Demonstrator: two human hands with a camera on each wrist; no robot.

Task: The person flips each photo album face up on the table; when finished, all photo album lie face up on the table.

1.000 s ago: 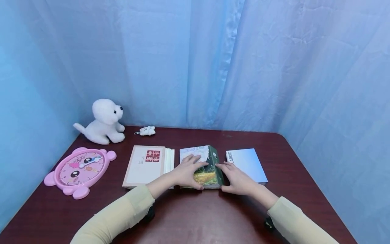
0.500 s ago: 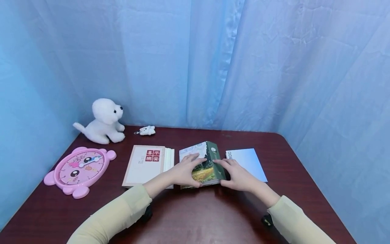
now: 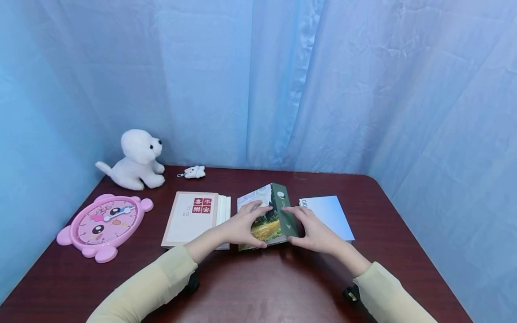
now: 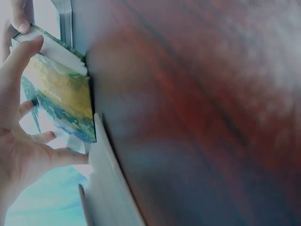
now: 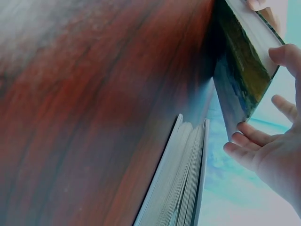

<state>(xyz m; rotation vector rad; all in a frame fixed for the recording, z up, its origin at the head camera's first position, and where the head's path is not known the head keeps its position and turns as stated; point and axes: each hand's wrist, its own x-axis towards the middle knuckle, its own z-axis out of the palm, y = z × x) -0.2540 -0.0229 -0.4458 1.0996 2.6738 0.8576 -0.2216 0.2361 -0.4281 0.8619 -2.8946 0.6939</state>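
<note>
A photo album [image 3: 267, 229] with a painted landscape cover and a green spine is tilted on the table in the head view, its spine side raised. My left hand [image 3: 241, 225] spreads over the cover, thumb at the near edge. At the spine side my right hand [image 3: 317, 232] holds the album by its edge. In the right wrist view its thumb presses the page edge of the album [image 5: 244, 66] and other fingers touch the underside. The left wrist view has my left thumb [image 4: 23, 49] at the album's corner.
Left of the album lies a thick cream book [image 3: 191, 220] with red character squares. A blue-white book [image 3: 329, 217] lies to the right. Farther left are a pink toy clock [image 3: 106, 224], a white plush dog [image 3: 139, 159] and a small plush keychain [image 3: 194, 172]. Curtains [image 3: 210, 85] stand behind the table.
The album's spine side has risen from nearly flat to a tilt, and more of the green spine shows. Both hands have shifted slightly left with it.
</note>
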